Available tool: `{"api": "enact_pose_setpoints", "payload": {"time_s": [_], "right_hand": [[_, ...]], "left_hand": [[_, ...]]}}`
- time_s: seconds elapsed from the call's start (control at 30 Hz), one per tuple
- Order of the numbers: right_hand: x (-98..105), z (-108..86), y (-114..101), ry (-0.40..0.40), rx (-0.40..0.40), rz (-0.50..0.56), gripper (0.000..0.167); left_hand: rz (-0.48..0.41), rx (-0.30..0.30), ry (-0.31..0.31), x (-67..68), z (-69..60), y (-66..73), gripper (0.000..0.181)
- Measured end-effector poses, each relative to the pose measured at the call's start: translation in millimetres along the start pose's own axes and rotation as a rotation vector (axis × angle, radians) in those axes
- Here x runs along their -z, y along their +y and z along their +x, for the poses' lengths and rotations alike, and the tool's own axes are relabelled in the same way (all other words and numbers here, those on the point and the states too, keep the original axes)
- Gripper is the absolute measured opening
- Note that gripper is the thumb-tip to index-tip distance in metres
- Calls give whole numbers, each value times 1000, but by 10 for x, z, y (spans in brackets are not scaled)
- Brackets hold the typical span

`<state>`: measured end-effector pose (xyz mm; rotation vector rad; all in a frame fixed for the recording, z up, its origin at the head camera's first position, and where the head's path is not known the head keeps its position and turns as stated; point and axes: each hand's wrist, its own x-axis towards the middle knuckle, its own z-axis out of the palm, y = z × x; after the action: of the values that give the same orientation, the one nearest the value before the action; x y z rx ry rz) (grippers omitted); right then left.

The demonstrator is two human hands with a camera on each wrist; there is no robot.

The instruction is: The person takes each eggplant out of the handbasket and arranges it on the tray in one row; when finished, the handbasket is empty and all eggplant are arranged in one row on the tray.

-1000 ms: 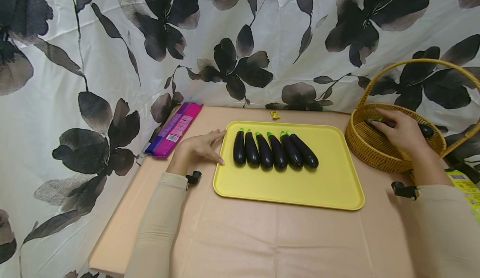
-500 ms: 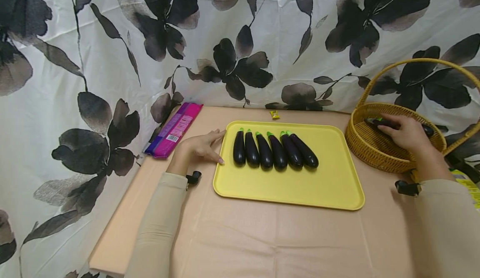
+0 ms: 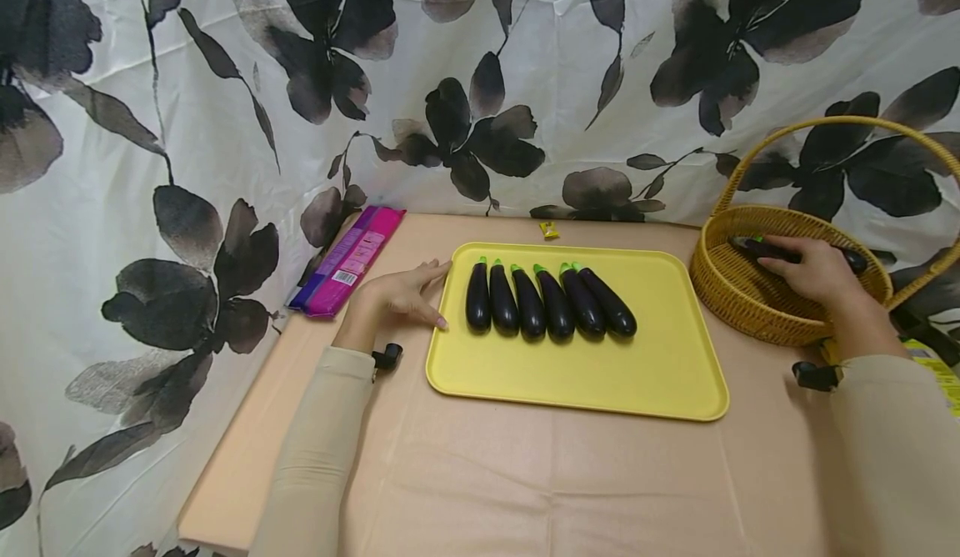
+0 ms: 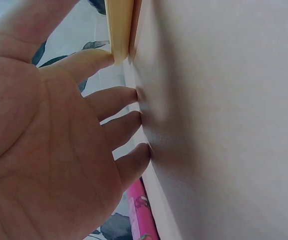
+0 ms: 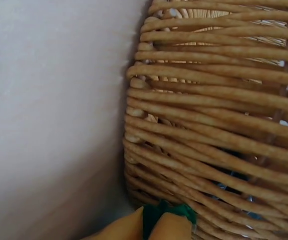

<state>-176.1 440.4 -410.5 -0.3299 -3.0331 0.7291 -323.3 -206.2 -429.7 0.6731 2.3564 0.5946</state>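
My left hand (image 3: 403,292) rests at the left edge of the yellow tray (image 3: 570,382), thumb on its rim. The left wrist view shows its fingers (image 4: 118,102) loosely extended, tips against the tray edge and tabletop. Several dark purple eggplants (image 3: 558,307) with green stems lie side by side on the tray. Inside the wicker basket (image 3: 738,307), my right hand (image 3: 821,273) grips an eggplant (image 3: 768,248), thumb and fingers about it. Dark purple also shows beyond the hand; whether it is the same eggplant, I cannot tell. The right wrist view shows mostly basket wall (image 5: 208,100).
A pink and purple packet (image 3: 348,261) lies at the table's left edge. Behind the tray sits a small yellow wrapper (image 3: 550,230). A yellow-green package (image 3: 933,373) lies beside the right forearm. The basket's tall handle (image 3: 832,122) arches over its opening.
My right hand has shifted slightly right and down inside the basket, its fingers now further along the eggplant from the stem. The left hand, tray and eggplants on it stay put.
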Motion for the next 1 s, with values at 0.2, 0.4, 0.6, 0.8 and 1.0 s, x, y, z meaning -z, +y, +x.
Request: {"api": "enact_pose_setpoints", "payload": {"time_s": [0.2, 0.4, 0.6, 0.8, 1.0], "right_hand": [[24, 20, 17, -25, -4, -22, 70], [38, 14, 15, -35, 7, -58, 66], [51, 9, 20, -88, -12, -85, 63], [52, 22, 15, -122, -4, -104, 52], [48, 32, 31, -148, -17, -100, 57]], "left_hand": [[0, -10, 10, -1, -5, -2, 134], [0, -6, 13, -1, -5, 1, 133], [-2, -7, 9, -5, -11, 11, 133], [4, -6, 7, -4, -14, 15, 132], [7, -4, 6, 0, -13, 9, 132]]}}
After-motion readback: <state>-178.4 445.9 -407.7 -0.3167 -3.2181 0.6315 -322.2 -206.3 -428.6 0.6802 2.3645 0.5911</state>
